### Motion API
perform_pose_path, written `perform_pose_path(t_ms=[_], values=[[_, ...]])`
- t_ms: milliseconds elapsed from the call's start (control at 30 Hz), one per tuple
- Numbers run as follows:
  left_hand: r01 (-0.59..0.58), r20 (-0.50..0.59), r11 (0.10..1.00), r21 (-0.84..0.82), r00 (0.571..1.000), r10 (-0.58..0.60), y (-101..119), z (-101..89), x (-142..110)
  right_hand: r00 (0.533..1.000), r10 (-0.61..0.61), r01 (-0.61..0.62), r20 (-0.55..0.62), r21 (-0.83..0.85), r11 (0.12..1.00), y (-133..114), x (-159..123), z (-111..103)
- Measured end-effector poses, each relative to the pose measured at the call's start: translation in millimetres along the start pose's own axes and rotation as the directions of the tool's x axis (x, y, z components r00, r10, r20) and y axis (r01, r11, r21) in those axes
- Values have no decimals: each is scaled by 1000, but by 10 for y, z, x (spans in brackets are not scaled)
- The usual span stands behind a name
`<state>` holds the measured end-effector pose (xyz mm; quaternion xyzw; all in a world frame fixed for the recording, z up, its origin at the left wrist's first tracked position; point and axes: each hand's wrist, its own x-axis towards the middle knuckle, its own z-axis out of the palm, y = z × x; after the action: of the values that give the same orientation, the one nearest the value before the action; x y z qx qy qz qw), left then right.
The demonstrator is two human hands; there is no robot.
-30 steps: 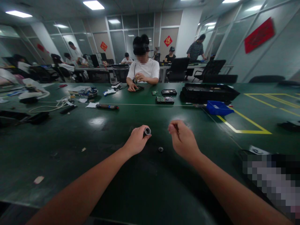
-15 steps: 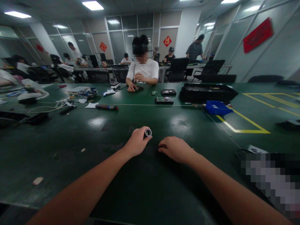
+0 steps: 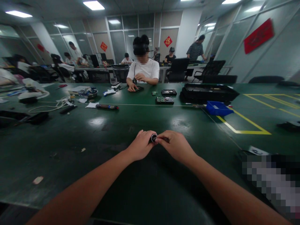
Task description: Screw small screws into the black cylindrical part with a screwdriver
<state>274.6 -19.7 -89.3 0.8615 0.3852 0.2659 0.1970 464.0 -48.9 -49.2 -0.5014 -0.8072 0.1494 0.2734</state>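
Note:
My left hand [image 3: 140, 145] is wrapped around a dark round tube [image 3: 153, 137] whose pale-rimmed open end points toward me. The rest of the tube is hidden in my palm. At that opening, the thumb and fingertips of my right hand [image 3: 177, 143] are pinched together, touching or almost touching the rim. A thin dark piece shows between these fingers, too small to name. Both hands are held over the green tabletop [image 3: 131, 193].
Beyond my hands lie a dark screwdriver-like tool [image 3: 107, 107], opened electronic units [image 3: 165, 100], a blue bin [image 3: 218, 108] and a long black housing [image 3: 208, 93]. Across the table a person [image 3: 142, 70] works on a small dark part. Cables and parts [image 3: 58, 104] clutter the left.
My right hand has moved left and up to the tube's open end, its fingertips now pinched there. My left hand, still around the tube, has shifted slightly right and down.

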Motion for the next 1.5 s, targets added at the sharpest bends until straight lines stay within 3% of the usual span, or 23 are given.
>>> perform_pose_path(t_ms=[167, 367, 633, 833, 1100, 1300, 1500], values=[[-45, 16, 999, 11, 999, 45, 3, 24, -2, 998, -66, 66, 1, -35, 997, -6, -10, 7], [-42, 50, 999, -10, 998, 43, -3, 46, -2, 1000, -15, 13, -26, -77, 997, -52, -21, 19], [-36, 34, 999, -39, 999, 38, 14, 24, -7, 999, -26, 28, 26, -79, 996, -73, -37, -18], [-27, 41, 998, -53, 999, 30, 23, 14, -8, 999, 17, -19, -42, -41, 999, -52, -31, 52], [-22, 38, 999, -39, 999, 24, 27, 31, -6, 972, 198, -197, -124, 20, 980, -40, -34, 97], [-47, 61, 999, -17, 997, 48, 17, 53, -1, 974, 186, -188, -127, -3, 982, -31, -40, 107], [-12, 9, 997, -77, 1000, 13, 8, 30, 6, 964, 230, -217, -135, 108, 970, -4, -25, 45]])
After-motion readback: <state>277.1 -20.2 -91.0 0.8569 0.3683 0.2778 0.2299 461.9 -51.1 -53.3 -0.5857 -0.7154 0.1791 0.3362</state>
